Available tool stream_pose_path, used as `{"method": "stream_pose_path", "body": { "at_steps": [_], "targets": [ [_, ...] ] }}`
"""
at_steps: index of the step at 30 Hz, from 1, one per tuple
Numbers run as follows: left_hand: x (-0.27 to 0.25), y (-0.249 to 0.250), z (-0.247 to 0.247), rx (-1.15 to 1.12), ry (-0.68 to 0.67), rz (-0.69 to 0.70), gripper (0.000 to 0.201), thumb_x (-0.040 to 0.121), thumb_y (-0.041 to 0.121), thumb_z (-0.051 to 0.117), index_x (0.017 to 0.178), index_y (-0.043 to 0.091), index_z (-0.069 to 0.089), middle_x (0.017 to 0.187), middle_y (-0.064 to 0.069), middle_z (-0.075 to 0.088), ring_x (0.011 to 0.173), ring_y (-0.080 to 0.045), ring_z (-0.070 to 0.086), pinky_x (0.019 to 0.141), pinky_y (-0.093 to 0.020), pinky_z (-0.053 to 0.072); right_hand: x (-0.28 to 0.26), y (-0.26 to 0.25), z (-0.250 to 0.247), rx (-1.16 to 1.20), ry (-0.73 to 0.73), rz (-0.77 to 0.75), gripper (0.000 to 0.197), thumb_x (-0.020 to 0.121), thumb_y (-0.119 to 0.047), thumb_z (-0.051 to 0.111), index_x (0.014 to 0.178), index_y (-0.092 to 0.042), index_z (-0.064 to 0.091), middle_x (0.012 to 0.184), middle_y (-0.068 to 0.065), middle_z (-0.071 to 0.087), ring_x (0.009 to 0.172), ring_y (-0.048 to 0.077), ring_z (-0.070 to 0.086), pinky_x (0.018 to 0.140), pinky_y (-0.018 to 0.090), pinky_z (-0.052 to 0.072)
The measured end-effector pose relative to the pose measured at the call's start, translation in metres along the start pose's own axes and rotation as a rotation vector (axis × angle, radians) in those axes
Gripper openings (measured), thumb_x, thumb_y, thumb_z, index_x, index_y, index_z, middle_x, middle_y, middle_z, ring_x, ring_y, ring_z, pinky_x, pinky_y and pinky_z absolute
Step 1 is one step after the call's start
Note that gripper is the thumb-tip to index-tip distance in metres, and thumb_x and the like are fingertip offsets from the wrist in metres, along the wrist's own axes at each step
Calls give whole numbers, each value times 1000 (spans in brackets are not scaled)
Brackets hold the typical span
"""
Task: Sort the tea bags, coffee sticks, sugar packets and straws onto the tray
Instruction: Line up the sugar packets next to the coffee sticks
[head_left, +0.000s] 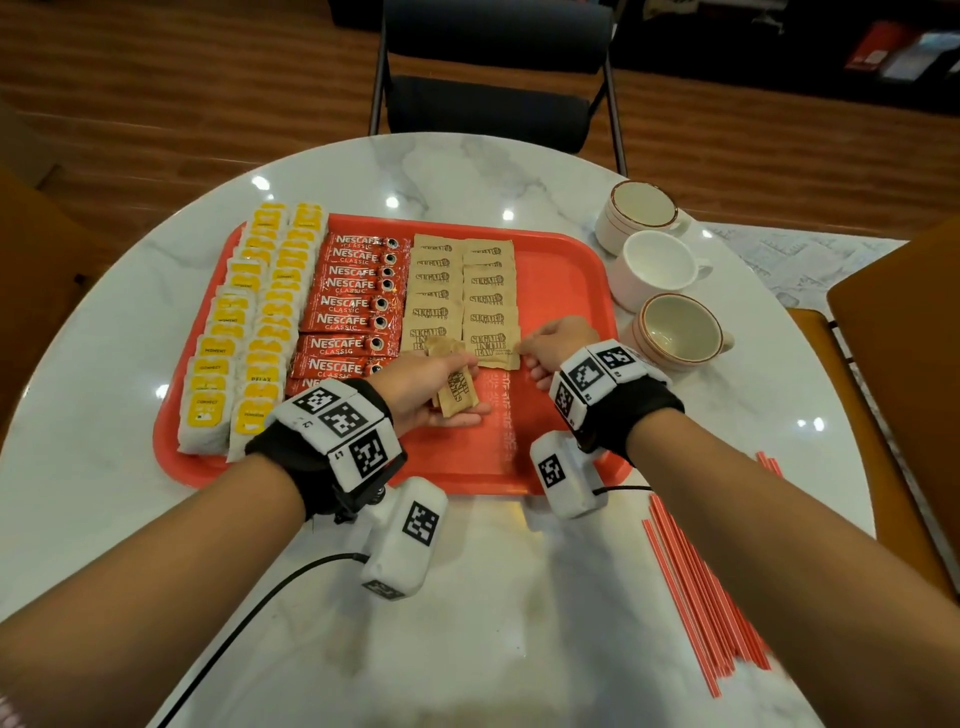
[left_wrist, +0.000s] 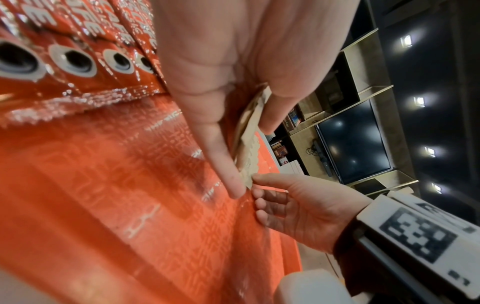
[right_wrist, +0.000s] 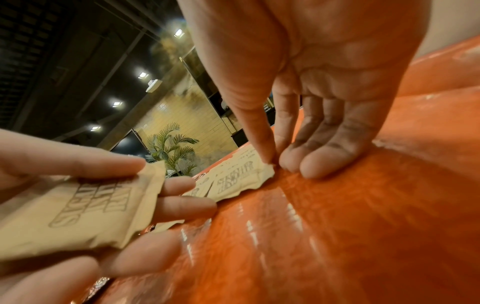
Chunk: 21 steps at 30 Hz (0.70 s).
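Note:
On the red tray (head_left: 561, 270), yellow tea bags (head_left: 249, 322) fill two columns at the left. Red coffee sticks (head_left: 353, 301) lie in one column beside them, then brown sugar packets (head_left: 462, 291) in two columns. My left hand (head_left: 431, 384) holds a small stack of sugar packets (head_left: 457, 389) above the tray's near middle, thumb on top (right_wrist: 78, 209). My right hand (head_left: 556, 348) pinches the right corner of the nearest packet (head_left: 493, 348) in the right sugar column, which lies flat on the tray (right_wrist: 239, 176). Red straws (head_left: 696, 587) lie on the table at the right.
Three cups (head_left: 657, 267) stand in a line on the marble table just right of the tray. A black chair (head_left: 493, 78) is behind the table. A black cable (head_left: 249, 613) runs from my left wrist across the near table. The tray's right strip is bare.

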<state>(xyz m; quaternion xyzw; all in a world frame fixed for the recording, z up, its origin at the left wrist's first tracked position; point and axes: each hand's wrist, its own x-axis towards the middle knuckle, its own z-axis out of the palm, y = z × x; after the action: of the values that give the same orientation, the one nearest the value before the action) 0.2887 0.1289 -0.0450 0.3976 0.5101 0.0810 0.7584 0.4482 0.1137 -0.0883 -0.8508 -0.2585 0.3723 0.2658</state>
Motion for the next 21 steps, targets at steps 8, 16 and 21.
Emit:
{"method": "stream_pose_path", "body": {
  "at_steps": [8, 16, 21],
  "targets": [
    [0, 2, -1, -17, -3, 7, 13, 97, 17, 46, 105, 9, 52, 98, -7, 60, 74, -27, 62, 51, -30, 56, -1, 4, -6, 78, -37, -47, 27, 82, -21, 67, 64, -11, 51, 58, 6, 57, 52, 19, 54, 64, 34, 51],
    [-9, 2, -7, -95, -120, 44, 15, 98, 8, 40, 103, 10, 54, 92, -11, 66, 81, -20, 66, 67, -36, 58, -43, -5, -16, 298, -408, -209, 12, 82, -19, 67, 88, -11, 62, 72, 2, 64, 58, 11, 61, 58, 23, 51],
    [-15, -3, -12, -40, -136, 80, 15, 98, 12, 42, 106, 14, 55, 84, -10, 70, 65, -16, 70, 61, -33, 59, -52, -7, -14, 254, -467, -242, 14, 80, -8, 67, 92, -11, 59, 76, 1, 63, 57, 5, 63, 52, 15, 51]
  ]
}}
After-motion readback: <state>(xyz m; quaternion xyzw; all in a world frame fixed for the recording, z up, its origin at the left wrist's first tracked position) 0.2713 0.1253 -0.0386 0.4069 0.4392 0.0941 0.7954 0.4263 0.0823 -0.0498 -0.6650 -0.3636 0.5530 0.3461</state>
